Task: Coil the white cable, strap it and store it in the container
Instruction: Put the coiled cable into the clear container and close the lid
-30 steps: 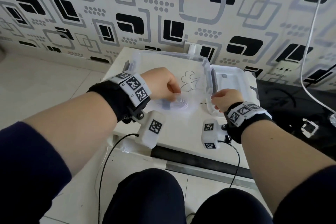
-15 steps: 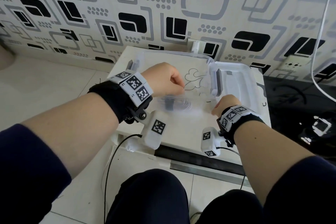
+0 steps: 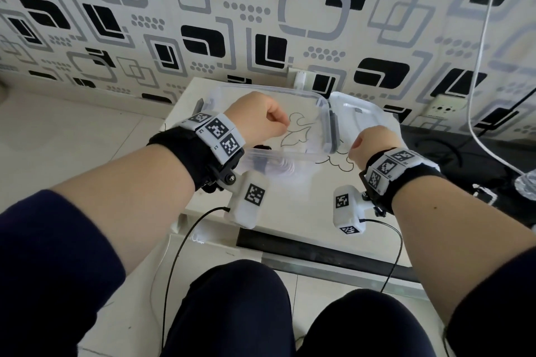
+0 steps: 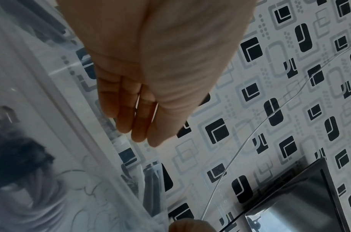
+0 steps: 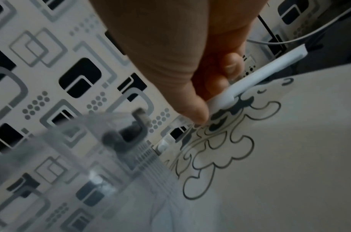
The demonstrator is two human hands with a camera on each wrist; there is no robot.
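two hands over a white table [image 3: 290, 211]. coiled white cable [image 3: 278, 166], bound by a dark strap, lies inside the clear container [image 3: 290, 157] at its near wall, just below and beside the left hand [image 3: 258, 122]. left hand's fingers are curled at the container's left rim; grip cannot be confirmed. right hand [image 3: 374, 145] pinches the white lid [image 5: 250, 81] by its edge, right of the container.

head view overhead, wrist views close
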